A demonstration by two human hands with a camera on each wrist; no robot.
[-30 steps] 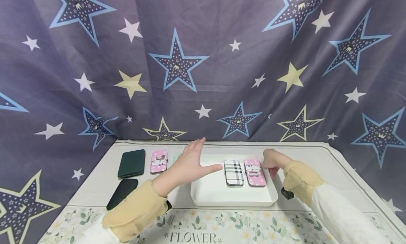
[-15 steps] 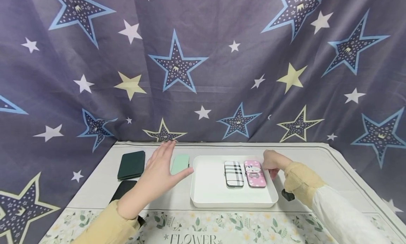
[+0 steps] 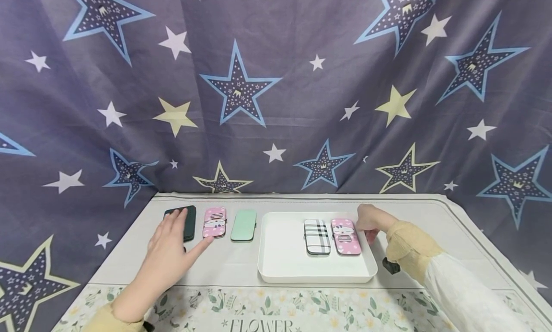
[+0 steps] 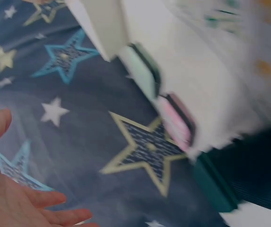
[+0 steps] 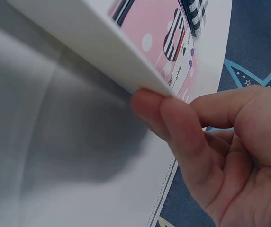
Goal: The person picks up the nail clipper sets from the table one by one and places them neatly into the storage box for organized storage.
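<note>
My right hand (image 3: 370,220) pinches the right wall of the white tray (image 3: 280,274); in the right wrist view, thumb and fingertips meet at its rim. A plaid case (image 3: 317,237) and a pink cat-print case (image 3: 346,237) lie side by side in the tray. My left hand (image 3: 166,255), fingers spread and holding nothing, is over the left of the table, partly covering the dark green case (image 3: 189,223). The black case seen earlier is hidden behind this hand. Another pink case (image 3: 214,223) and a mint green case (image 3: 244,225) lie between this hand and the tray.
A white tablecloth (image 3: 409,207) with a floral front band covers the table. Right behind it hangs a purple-grey star-print curtain (image 3: 276,121). The tray's left half shows bare white floor.
My left hand has moved left from above the tray, past the mint and pink cases, to the dark green case. My right hand stays at the tray's right wall.
</note>
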